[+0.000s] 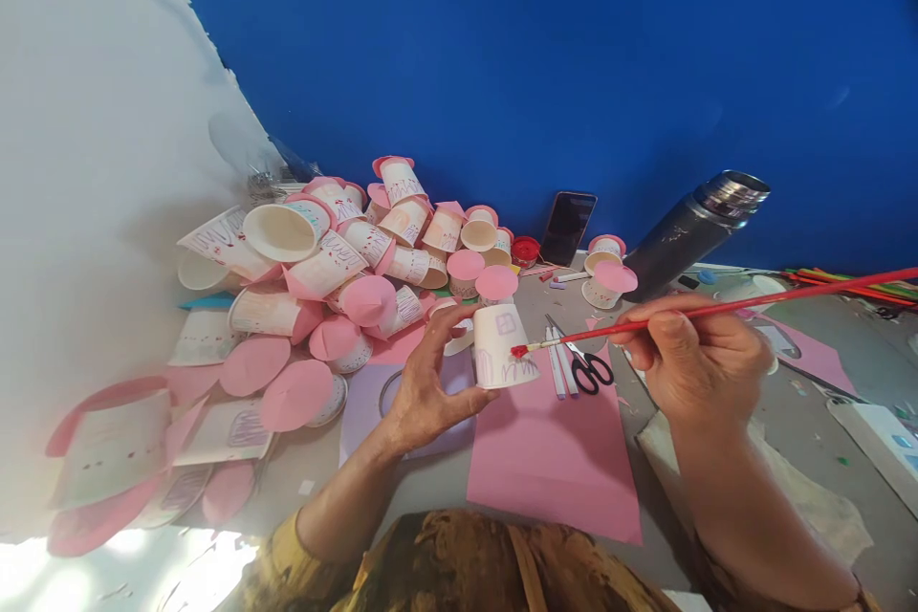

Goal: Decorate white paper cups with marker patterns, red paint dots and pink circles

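Note:
My left hand [439, 382] grips a white paper cup [494, 344] from its left side, the thumb under its lower edge. The cup is upside down, with a purple window and purple grass-like strokes drawn on it. My right hand [699, 354] is closed around a long red paintbrush [631, 325]. The brush tip carries red paint and meets the cup's wall at its right side, just above the purple strokes. Beneath the cup lies a pink paper sheet [556, 473], with a purple sheet [365, 402] to its left.
Decorated paper cups with pink paper tops [369, 301] are heaped on the left. Black-handled scissors [594, 371] and white markers [561, 368] lie beyond the pink sheet. A phone [568, 228] leans on the blue wall, near a dark thermos [674, 239]. A cloth [796, 488] lies right.

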A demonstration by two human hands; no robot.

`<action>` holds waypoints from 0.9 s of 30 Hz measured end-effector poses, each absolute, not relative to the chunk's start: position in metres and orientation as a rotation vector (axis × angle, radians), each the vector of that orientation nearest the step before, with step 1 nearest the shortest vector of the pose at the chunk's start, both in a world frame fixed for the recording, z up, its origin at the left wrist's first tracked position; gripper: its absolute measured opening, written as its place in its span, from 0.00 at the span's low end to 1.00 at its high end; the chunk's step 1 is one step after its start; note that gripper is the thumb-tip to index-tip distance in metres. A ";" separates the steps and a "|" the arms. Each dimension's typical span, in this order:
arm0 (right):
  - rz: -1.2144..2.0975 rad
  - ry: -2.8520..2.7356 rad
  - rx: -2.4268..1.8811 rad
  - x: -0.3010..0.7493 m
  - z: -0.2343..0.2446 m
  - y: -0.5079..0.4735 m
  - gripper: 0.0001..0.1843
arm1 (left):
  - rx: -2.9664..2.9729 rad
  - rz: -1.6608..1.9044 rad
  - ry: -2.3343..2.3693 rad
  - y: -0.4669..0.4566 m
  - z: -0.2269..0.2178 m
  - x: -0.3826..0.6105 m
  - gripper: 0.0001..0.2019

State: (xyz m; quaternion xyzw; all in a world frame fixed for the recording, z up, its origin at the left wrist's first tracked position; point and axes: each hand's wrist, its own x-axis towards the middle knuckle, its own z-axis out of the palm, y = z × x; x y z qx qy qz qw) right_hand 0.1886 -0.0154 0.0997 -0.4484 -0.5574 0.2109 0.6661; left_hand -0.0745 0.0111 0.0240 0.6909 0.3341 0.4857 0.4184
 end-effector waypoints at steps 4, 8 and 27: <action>0.461 -1.291 -1.045 0.189 0.099 -0.015 0.09 | 1.724 1.237 0.827 0.011 0.023 -0.075 0.39; 0.451 -1.251 -1.033 0.190 0.101 -0.015 0.09 | 1.721 1.244 0.818 0.011 0.023 -0.075 0.39; 0.454 -1.242 -0.996 0.196 0.102 -0.013 0.09 | 1.711 1.227 0.832 0.011 0.022 -0.075 0.40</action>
